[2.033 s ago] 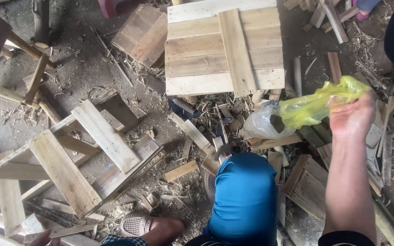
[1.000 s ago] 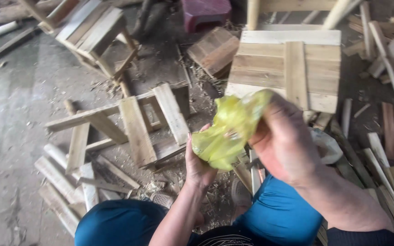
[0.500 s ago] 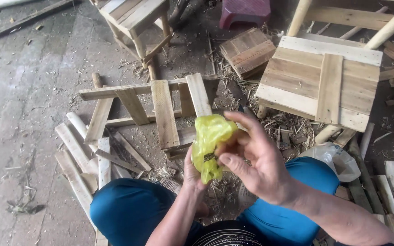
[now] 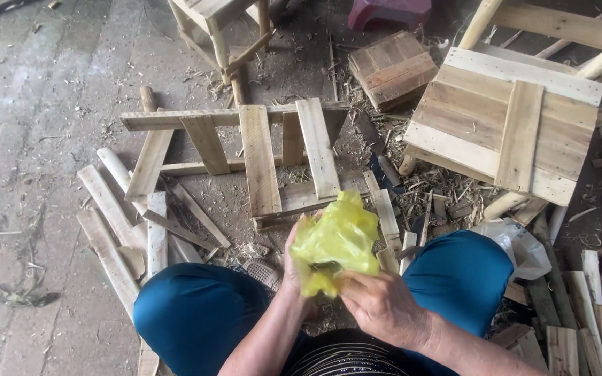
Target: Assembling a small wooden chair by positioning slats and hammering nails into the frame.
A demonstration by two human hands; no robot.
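Low centre of the frame: yellow plastic bag (image 4: pixel 336 244), crumpled, held between both hands above the blue-clad knees (image 4: pixel 196 313). Left hand (image 4: pixel 292 268) cupped under and behind the bag, mostly hidden by it; right hand (image 4: pixel 379 306) closed on the lower edge, fingers pinching the film. Likely very light, thin, soft and limp, a little slippery; shapeless unless gathered, easily torn on splinters. Best taken at the bunched lower edge or at the mouth, by pinching. Something dark showing through the film; what, cannot tell. No label or print visible on the bag. Right of centre, a second bag, whitish plastic bag (image 4: pixel 520 247), lying beside the right knee. Upper right, a slatted wooden panel (image 4: pixel 510 132); centre, a wooden frame (image 4: pixel 259 153) on the floor (image 4: pixel 29 125); top centre, a purple plastic stool (image 4: pixel 388 12).
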